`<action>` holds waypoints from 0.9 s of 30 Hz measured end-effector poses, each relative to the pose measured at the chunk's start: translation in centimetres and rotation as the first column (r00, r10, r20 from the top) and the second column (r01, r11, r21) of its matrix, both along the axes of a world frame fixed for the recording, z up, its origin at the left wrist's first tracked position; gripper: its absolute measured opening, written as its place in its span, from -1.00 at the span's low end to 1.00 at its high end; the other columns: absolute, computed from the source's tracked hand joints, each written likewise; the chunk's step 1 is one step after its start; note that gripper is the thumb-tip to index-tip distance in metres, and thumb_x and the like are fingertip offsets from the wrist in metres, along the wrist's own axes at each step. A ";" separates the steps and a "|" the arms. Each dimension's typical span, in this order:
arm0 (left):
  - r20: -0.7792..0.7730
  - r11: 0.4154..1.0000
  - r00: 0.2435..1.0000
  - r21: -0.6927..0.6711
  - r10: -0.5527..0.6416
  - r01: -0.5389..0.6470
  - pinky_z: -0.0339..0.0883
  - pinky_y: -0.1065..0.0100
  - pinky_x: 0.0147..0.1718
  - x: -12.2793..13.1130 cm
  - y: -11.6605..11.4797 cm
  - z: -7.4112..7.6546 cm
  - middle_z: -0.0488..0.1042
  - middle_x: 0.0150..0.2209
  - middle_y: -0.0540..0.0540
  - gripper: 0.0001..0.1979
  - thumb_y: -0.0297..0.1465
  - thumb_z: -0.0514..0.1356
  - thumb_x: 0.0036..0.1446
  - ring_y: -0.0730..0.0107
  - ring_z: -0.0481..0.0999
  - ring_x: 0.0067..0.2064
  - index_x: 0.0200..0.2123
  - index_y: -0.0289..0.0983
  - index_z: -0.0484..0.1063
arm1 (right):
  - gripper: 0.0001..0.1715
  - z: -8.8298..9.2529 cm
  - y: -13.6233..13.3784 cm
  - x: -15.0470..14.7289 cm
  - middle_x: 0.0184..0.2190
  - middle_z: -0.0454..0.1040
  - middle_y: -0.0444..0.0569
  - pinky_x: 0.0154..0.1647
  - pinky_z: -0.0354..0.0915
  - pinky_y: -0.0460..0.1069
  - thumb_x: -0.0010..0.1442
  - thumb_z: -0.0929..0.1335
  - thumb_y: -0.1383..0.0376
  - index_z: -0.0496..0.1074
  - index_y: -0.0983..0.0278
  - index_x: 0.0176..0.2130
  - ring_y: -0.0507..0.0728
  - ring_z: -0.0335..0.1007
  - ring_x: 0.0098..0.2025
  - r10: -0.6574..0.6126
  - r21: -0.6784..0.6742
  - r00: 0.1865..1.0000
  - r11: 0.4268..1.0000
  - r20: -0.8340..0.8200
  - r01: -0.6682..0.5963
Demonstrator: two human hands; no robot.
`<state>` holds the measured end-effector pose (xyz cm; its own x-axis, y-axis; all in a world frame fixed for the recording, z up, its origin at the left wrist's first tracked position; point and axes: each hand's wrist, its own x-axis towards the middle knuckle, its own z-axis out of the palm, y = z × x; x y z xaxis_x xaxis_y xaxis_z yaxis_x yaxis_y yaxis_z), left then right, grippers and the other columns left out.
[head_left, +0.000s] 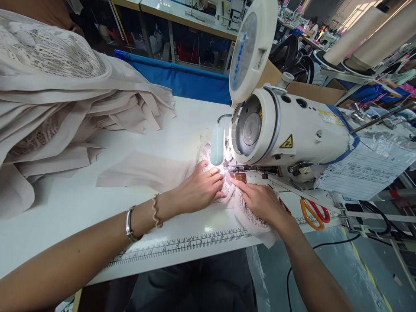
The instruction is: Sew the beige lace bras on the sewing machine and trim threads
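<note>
A pale pink lace garment piece (245,210) lies under the needle area of a white sewing machine (302,125), with a plain strip of its fabric (139,171) trailing left over the table. My left hand (201,190) rests on the lace just left of the needle area, fingers fairly flat and pressing down. Opposite it, my right hand (260,200) has its index finger stretched toward the needle area and the other fingers curled at the bunched lace. A small light-blue lamp (217,145) shines on this spot and partly covers the needle area.
Stacked pale fabric pieces with lace (81,99) cover the table's left side. Orange-handled scissors (311,214) and a red handle lie right of my right hand. A printed ruler (188,243) follows the front edge. A blue cloth (182,78) hangs behind; thread cones (357,37) stand upper right.
</note>
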<state>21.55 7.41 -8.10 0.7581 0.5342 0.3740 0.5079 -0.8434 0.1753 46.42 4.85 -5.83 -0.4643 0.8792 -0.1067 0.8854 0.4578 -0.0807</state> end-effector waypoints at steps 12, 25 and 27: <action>-0.034 0.998 0.998 0.006 0.057 -0.057 0.03 -0.14 0.13 -0.3 0.9 -0.4 0.57 0.01 -0.26 -0.65 -0.27 -0.04 0.48 -0.04 0.46 0.06 0.03 -0.30 0.48 | -0.38 -0.7 2.0 -0.7 -0.41 0.60 -0.07 -0.44 0.07 -0.02 0.25 0.20 0.44 0.40 0.22 0.24 0.14 0.38 -0.46 -0.024 0.058 1.000 0.998 0.005 0.024; -0.028 0.999 0.999 0.014 0.042 -0.041 -0.07 -0.32 0.22 -0.5 0.9 0.2 0.57 -0.07 -0.24 -0.53 -0.06 -0.02 0.45 -0.05 0.51 0.00 -0.04 -0.31 0.49 | -0.45 -1.7 1.9 0.4 -0.25 0.48 -0.03 -0.36 0.20 -0.07 0.39 0.19 0.39 0.47 0.01 0.21 0.09 0.40 -0.29 0.102 0.198 0.994 0.976 -0.043 -0.092; -0.028 0.998 0.998 0.025 0.062 -0.061 -0.10 -0.35 0.23 -0.6 1.0 0.0 0.57 -0.07 -0.24 -0.48 -0.01 -0.05 0.44 -0.02 0.54 -0.06 -0.07 -0.31 0.50 | -0.45 -1.7 2.0 0.0 -0.24 0.49 -0.04 -0.36 0.21 -0.07 0.39 0.18 0.37 0.46 -0.02 0.22 0.10 0.41 -0.27 0.078 0.179 0.996 0.981 -0.049 -0.068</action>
<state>20.92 8.40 -8.07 0.7345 0.5716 0.3657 0.5635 -0.8141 0.1404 46.46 6.89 -7.50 -0.5286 0.8455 0.0752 0.8456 0.5322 -0.0404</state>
